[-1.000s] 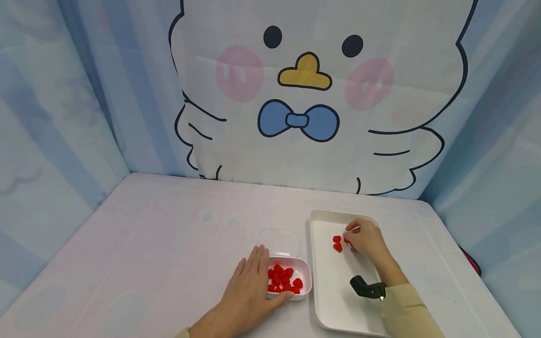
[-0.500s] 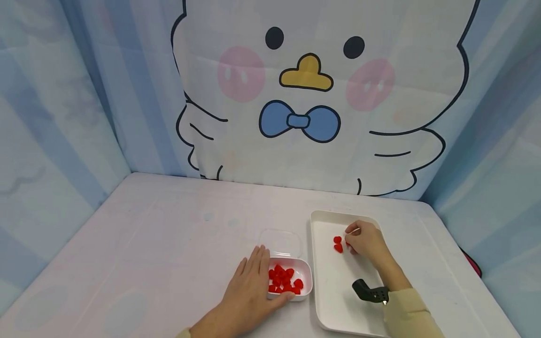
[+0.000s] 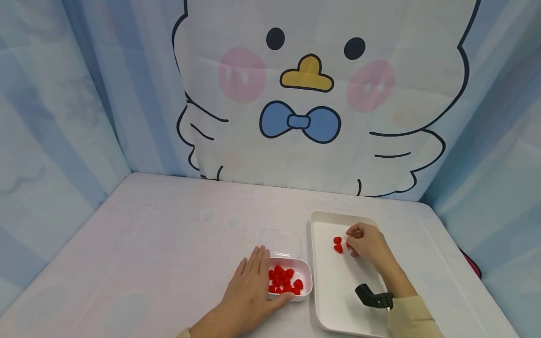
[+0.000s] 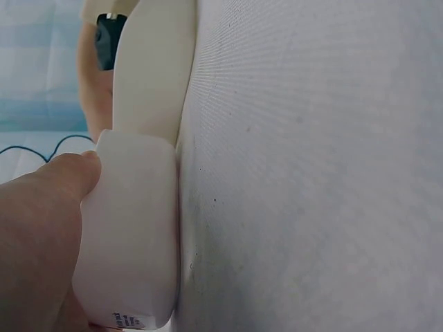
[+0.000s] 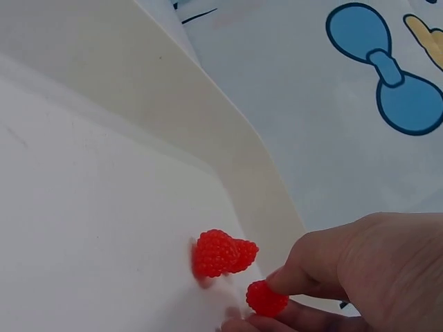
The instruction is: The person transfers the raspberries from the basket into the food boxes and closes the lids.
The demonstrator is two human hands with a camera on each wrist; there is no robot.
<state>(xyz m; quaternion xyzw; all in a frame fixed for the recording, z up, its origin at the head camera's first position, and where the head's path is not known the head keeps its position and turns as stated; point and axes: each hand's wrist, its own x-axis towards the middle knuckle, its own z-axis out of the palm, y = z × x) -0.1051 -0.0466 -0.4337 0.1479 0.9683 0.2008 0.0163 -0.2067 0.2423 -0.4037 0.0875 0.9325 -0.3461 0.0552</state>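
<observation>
A red raspberry (image 5: pixel 263 301) is pinched between the thumb and fingers of my right hand (image 3: pixel 368 243), low over the far part of a white tray (image 3: pixel 338 305). Just left of those fingertips, two more raspberries (image 5: pixel 216 253) lie on the tray floor, close together. My left hand (image 3: pixel 247 288) rests along the left side of a small pale pink box (image 3: pixel 308 278), fingers straight and thumb across its near rim. Several raspberries (image 3: pixel 286 281) sit in this box; the hand overlaps its left edge. In the left wrist view the thumb touches the top of the box wall (image 4: pixel 131 221).
A clear plastic lid (image 3: pixel 280 243) lies directly behind the pink box. The tray's raised wall (image 5: pixel 242 152) runs near the right hand. Printed cloth curtains (image 3: pixel 236 155) close off the back and sides of the table (image 3: pixel 169 225).
My right wrist and forearm have shifted slightly to the right and nearer, the fingertips staying at about the same spot. The left hand and the box have kept their places.
</observation>
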